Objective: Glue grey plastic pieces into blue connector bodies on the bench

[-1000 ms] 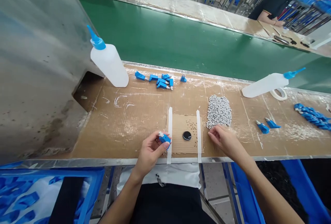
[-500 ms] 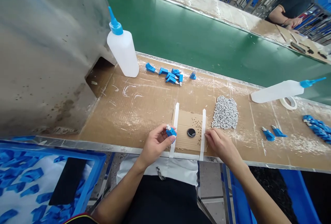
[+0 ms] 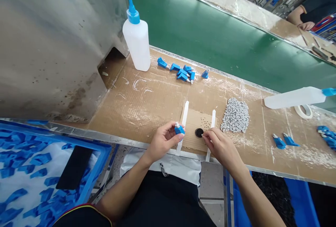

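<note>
A small blue plastic part (image 3: 179,129) with a whitish tip is pinched in my left hand (image 3: 165,141), over the left tape strip (image 3: 185,113). My right hand (image 3: 222,147) is closed, thumb and fingertips together at the right edge of a small round black cap (image 3: 198,132). Whatever those fingertips hold is too small to make out. The cap lies on a cardboard piece (image 3: 193,143) between two white tape strips. Tiny dark bits (image 3: 205,122) are scattered on the cardboard just beyond the cap.
A heap of small grey pieces (image 3: 235,115) lies right of the cardboard. Several blue parts (image 3: 183,73) sit at the back, near an upright white bottle (image 3: 138,45). Another bottle (image 3: 294,97) lies by a tape roll (image 3: 303,111). A metal housing (image 3: 52,45) stands left; blue bins (image 3: 105,150) are below.
My right hand has moved left from the right tape strip to the black cap's edge. My left hand still holds the blue part. The whole view has shifted slightly.
</note>
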`<state>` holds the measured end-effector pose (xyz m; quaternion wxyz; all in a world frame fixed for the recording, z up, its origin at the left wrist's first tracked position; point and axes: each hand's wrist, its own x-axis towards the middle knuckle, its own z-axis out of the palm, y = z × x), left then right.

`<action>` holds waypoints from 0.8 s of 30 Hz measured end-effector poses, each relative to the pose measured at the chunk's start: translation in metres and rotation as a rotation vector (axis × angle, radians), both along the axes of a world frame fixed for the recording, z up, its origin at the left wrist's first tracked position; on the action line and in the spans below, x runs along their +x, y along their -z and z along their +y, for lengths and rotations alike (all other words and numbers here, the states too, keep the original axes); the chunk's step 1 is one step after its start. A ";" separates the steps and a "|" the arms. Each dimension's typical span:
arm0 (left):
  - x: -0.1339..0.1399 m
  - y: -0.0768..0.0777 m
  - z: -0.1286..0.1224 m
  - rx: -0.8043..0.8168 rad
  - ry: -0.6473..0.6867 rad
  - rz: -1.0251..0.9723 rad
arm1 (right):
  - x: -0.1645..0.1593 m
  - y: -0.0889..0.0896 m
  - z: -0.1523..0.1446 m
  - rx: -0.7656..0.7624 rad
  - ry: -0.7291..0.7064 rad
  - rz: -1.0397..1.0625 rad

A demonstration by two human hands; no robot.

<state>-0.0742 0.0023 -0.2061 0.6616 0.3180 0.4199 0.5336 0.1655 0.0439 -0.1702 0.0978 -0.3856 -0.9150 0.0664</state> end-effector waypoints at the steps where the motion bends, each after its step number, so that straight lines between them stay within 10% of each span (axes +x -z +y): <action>1: 0.000 0.000 0.000 0.001 0.004 0.000 | -0.001 0.001 0.000 0.010 -0.006 -0.013; 24: 0.000 -0.001 0.001 0.033 0.014 0.009 | -0.005 -0.005 0.039 0.037 -0.037 -0.067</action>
